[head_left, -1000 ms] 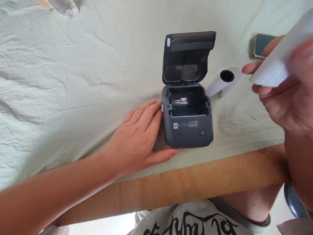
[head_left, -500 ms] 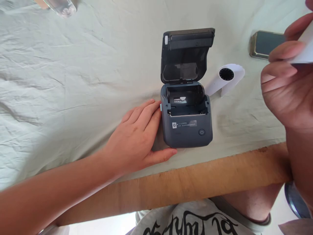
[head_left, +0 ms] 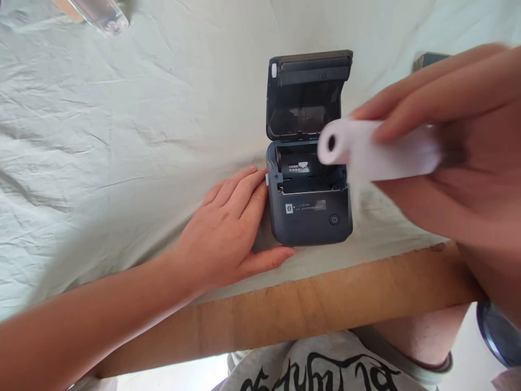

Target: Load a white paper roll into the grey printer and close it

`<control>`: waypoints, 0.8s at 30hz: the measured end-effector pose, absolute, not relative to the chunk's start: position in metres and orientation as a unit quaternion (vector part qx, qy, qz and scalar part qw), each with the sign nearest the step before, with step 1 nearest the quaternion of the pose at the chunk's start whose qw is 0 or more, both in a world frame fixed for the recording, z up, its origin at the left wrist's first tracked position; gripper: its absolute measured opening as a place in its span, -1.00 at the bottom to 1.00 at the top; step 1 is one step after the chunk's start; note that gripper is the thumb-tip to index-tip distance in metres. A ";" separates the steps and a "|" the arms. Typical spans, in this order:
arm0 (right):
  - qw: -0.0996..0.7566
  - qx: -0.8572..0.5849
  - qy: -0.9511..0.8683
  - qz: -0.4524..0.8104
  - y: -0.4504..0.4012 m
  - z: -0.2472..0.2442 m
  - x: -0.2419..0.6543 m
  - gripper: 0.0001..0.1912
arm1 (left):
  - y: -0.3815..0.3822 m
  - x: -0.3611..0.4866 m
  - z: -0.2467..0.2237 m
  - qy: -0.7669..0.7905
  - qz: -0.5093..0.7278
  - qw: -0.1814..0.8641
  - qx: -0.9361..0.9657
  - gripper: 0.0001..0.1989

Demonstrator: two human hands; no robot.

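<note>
A dark label printer [head_left: 309, 228] sits on the cloth with its lid [head_left: 305, 98] raised, showing the hollow roll bay inside. My left hand [head_left: 226, 233] lies flat at the printer's left side. Its fingers are stretched along that side and the thumb reaches along the front edge. Over the printer's right part, my right hand [head_left: 451, 141] grips a white paper roll [head_left: 366, 155] between fingers and thumb. The roll's dark core hole faces left, and a flap of paper hangs loose below it. Motion blurs this hand, and it hides part of the bay's right side.
A pale wrinkled cloth [head_left: 163, 119] covers the surface, with a wooden edge strip [head_left: 285, 309] in front of me. A phone-like object [head_left: 429, 60] is partly covered by my right hand. A clear plastic object [head_left: 106, 16] lies at the upper left.
My right hand has swung left from the right edge, bringing the paper roll over the printer. It now covers the second white roll on the cloth. My left hand has stayed still.
</note>
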State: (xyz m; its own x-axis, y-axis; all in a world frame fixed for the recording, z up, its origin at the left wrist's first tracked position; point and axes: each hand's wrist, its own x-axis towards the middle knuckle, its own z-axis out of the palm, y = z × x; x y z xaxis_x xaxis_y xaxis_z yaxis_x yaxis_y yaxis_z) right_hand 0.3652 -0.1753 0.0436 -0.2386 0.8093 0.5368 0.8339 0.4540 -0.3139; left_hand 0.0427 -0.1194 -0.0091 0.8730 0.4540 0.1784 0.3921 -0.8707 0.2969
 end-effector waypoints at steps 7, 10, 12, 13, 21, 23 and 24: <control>0.245 -0.455 -0.856 -0.023 -0.146 0.042 0.356 -0.75 | -0.120 0.045 -0.009 0.220 0.129 0.125 0.959 0.00; 0.266 -0.467 -0.843 -0.006 -0.146 0.043 0.351 -0.77 | -0.121 0.047 -0.010 0.213 0.139 0.123 0.959 -0.01; 0.271 -0.466 -0.842 0.011 -0.146 0.043 0.348 -0.79 | -0.121 0.047 -0.010 0.212 0.140 0.120 0.960 -0.01; 0.266 -0.466 -0.844 0.018 -0.145 0.043 0.347 -0.81 | -0.121 0.047 -0.010 0.212 0.140 0.119 0.960 0.00; 0.198 -0.468 -0.857 0.086 -0.128 0.041 0.352 -0.80 | -0.120 0.046 -0.009 0.217 0.131 0.121 0.960 -0.05; 0.195 -0.470 -0.857 0.087 -0.127 0.045 0.350 -0.79 | -0.120 0.045 -0.009 0.217 0.133 0.127 0.959 -0.04; 0.200 -0.466 -0.858 0.080 -0.129 0.047 0.348 -0.78 | -0.120 0.045 -0.010 0.218 0.135 0.129 0.958 -0.04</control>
State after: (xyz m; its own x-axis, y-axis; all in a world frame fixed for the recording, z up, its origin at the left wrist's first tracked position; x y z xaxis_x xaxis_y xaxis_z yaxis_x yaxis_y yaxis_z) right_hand 0.3478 -0.1288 0.0470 -0.4856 0.8318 0.2689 0.7676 0.5529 -0.3242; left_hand 0.0452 -0.1202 -0.0098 0.8682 0.4526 0.2033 0.3830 -0.8718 0.3054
